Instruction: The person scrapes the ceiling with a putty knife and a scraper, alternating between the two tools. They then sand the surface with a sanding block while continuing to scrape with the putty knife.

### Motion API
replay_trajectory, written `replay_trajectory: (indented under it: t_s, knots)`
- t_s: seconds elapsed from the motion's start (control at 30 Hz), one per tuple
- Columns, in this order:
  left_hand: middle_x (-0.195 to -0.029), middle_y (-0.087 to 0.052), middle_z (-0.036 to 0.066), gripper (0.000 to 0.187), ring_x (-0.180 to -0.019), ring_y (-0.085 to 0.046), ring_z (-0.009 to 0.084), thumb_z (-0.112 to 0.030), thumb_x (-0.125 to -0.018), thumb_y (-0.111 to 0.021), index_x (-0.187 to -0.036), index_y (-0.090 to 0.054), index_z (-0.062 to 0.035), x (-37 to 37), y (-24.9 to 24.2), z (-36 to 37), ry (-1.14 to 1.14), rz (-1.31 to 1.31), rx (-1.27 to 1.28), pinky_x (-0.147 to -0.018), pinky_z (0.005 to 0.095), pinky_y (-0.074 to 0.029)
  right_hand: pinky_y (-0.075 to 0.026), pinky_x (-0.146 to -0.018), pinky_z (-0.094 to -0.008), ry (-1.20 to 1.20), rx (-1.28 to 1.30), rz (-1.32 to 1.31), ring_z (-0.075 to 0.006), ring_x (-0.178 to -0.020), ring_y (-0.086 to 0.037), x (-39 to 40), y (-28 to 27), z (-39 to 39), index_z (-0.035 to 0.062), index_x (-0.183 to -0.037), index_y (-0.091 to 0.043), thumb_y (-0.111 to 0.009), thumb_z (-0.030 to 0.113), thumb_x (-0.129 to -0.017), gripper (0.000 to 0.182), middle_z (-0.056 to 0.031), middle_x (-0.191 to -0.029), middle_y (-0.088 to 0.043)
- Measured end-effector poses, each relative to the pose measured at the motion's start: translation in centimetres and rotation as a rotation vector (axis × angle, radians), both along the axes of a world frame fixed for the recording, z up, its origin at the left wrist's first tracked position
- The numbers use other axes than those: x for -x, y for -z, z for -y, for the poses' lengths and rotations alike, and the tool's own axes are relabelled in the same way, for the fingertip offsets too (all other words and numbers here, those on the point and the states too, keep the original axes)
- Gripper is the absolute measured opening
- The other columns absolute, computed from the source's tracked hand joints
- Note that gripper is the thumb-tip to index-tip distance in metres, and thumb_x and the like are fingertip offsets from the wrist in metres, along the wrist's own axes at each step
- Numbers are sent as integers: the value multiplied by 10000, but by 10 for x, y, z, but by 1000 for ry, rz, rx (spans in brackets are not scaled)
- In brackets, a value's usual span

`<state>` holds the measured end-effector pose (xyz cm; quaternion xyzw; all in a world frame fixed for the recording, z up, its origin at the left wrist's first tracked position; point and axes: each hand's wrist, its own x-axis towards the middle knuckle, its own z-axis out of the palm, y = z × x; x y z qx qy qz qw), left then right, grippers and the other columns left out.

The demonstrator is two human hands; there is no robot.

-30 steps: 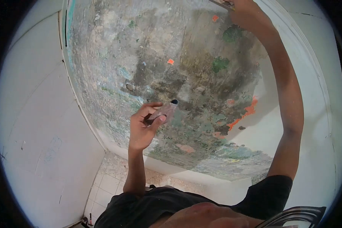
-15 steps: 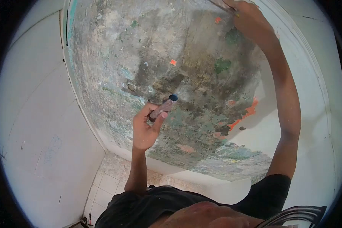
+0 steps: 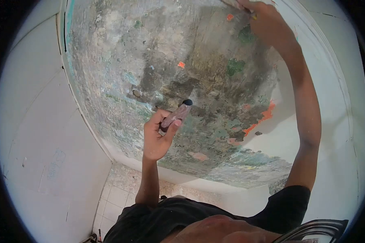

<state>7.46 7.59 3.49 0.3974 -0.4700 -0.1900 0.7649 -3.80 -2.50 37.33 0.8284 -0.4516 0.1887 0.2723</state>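
My left hand (image 3: 156,139) is closed around a short tube (image 3: 178,115), mottled brownish-pink, with its dark round open end pointing up toward the wall. Fingers wrap its lower part and the thumb lies along the side. High at the upper right, my right hand (image 3: 269,22) grips a thin flat tool (image 3: 231,3) against the wall; the top of the frame cuts off most of it, and its kind cannot be made out. Facing me is a worn wall (image 3: 166,44) of grey, patchy plaster with stripped paint, green spots and orange flecks.
Smooth white paint (image 3: 288,133) borders the stripped area on the right. A pale panelled surface (image 3: 32,121) stands at the left. Below are white floor tiles (image 3: 115,195) with crumbly debris along the wall's foot. A small red-handled object (image 3: 99,234) lies at the bottom left.
The view has shifted slightly, so the wall sits a little further left. The tube's open end has tilted and shows narrower. Both hands keep their grip.
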Motion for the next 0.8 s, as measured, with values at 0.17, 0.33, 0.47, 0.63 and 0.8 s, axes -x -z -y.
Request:
replay_trajectory:
  t_s: [0.17, 0.33, 0.47, 0.63, 0.8]
  knots:
    - [-688, -494, -63, 190, -637, -379, 14, -170, -915, -710, -875, -579, -39, 2, -2, -2, 20, -41, 16, -563, 187, -323, -521, -846, -418, -88, -55, 10, -344, -958, -654, -8, -13, 0, 192, -1438, -474, -489, 21, -861, 602, -249, -1117, -648]
    - [-687, -496, -62, 194, -633, -384, 14, -171, -913, -712, -863, -578, -40, -7, 4, -8, -9, -41, -35, -559, 190, -331, -509, -787, -362, -341, -21, 53, -311, -904, -652, 0, -2, 25, 161, -1446, -464, -499, 76, -895, 559, -215, -1058, -671]
    - [-683, -489, -63, 197, -627, -380, 20, -179, -914, -712, -864, -580, -42, -3, 0, -7, 5, -29, -50, -556, 194, -330, -502, -608, -298, -466, -245, 235, -233, -656, -631, 15, 6, 16, 77, -1323, -580, -476, 129, -947, 394, -141, -836, -683]
    - [-688, -488, -63, 199, -637, -376, 21, -183, -915, -713, -863, -580, -44, -2, 0, -5, 25, -16, -18, -567, 193, -329, -466, -462, -276, -556, -536, 483, -125, -437, -524, 40, -5, 69, 36, -1102, -665, -548, 271, -982, 289, -33, -611, -546]
    - [-694, -495, -62, 206, -645, -376, 23, -193, -915, -714, -864, -582, -44, 1, 0, -1, 53, -7, -35, -576, 192, -331, -476, -480, -275, -599, -574, 517, -122, -477, -554, 41, -7, 63, 30, -1130, -667, -515, 345, -998, 374, -31, -621, -563]
